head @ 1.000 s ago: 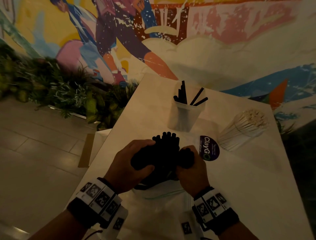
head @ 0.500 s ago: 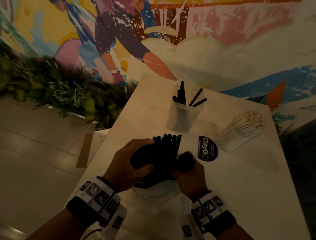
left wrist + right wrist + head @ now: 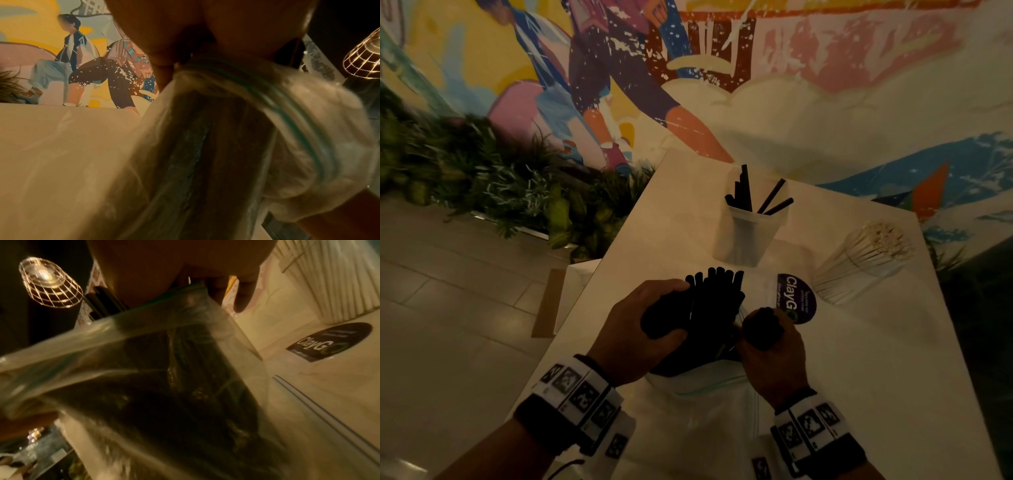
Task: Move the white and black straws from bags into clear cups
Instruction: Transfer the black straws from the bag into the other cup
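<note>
Dim room, painted mural wall [image 3: 825,78] behind, pale desk [image 3: 893,359] running away from the person.

Black straws [image 3: 717,308]: a thick bundle, standing out of the mouth of a clear zip bag [image 3: 702,404] at the desk's near end. Long axis runs away from the person, tips aimed toward the clear cup [image 3: 748,236]. Lower ends remain inside the bag, as the right wrist view shows through the plastic [image 3: 185,386].

Left hand [image 3: 643,329]: fingers curled round the left part of the bundle, holding it. Right hand [image 3: 770,346]: closed round a smaller clump of black straws [image 3: 763,327] split off on the right side. Wrist views show both hands at the bag's zip rim [image 3: 267,91]; cannot tell how much plastic is caught in either hold.

Clear cup stands beyond the bundle, straight ahead of the hands, a few black straws already leaning in it. Both hands look about equally near it; the right is a shade closer to its side.

Further right of the cup: a second clear cup [image 3: 859,263] packed with white straws, looking tipped toward the desk edge. A dark round sticker [image 3: 796,298] lies between that cup and the right hand. Planter greenery [image 3: 500,185] off the desk's left side.

Judgement: the next lift goes up and forward along the straws' own axis.
</note>
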The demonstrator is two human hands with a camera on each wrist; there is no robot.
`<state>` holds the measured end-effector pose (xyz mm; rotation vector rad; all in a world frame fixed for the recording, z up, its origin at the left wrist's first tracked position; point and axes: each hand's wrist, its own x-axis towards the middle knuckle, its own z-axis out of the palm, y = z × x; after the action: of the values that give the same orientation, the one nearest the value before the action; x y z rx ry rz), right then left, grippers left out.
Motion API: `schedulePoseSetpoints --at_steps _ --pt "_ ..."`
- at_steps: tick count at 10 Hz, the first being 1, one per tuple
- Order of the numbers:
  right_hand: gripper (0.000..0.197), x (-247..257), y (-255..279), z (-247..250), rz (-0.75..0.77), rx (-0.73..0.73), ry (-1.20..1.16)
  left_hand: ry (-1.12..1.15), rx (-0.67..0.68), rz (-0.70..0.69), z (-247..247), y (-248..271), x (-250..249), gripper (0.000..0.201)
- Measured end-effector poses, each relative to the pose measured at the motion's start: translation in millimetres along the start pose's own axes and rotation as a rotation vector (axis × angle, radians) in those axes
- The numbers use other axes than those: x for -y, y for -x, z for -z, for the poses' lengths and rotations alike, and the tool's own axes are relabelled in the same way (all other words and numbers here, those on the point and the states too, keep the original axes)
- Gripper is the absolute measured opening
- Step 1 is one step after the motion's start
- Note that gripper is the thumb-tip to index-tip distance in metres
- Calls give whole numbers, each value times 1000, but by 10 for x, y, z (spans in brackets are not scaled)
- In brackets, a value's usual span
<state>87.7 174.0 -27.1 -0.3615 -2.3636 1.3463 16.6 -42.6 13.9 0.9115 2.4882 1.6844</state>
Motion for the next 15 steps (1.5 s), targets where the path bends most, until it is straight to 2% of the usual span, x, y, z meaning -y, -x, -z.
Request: schedulePoseSetpoints --at_steps 2,4,5,6,7,8,9,11,12,13,14,15 --pt "55 -34 -16 3 -19 -32 9 12 0 -1 -3 -4 -3 53" --pt "60 124 -9 -1 132 -38 40 12 -4 -9 0 -6 0 53" --pt "59 254 -52 55 96 -61 59 17 -6 -10 1 1 -2 53" --pt "45 465 -102 147 55 -76 4 13 -5 -7 0 2 12 53" --pt "13 620 -141 214 62 -60 -124 10 -4 -6 -6 3 24 53" --pt "7 737 -166 268 116 -34 -320 15 -5 -3 -5 3 24 54" --pt "17 899 -204 339 87 -25 -553 13 -10 -4 -13 -3 22 53" --pt "19 1258 -331 585 104 -7 -658 13 -7 -18 -15 -8 53 53" --pt "20 1515 -457 800 193 66 -660 8 -6 -30 -16 -4 71 54" --pt "22 1753 -677 944 334 -34 -620 3 -2 -24 -12 -1 65 56" --pt "19 1689 -1477 1596 345 -90 -806 14 -5 -15 -3 3 32 56" --pt "16 1437 -2279 2119 254 -198 -1158 15 -6 0 -2 22 9 54"
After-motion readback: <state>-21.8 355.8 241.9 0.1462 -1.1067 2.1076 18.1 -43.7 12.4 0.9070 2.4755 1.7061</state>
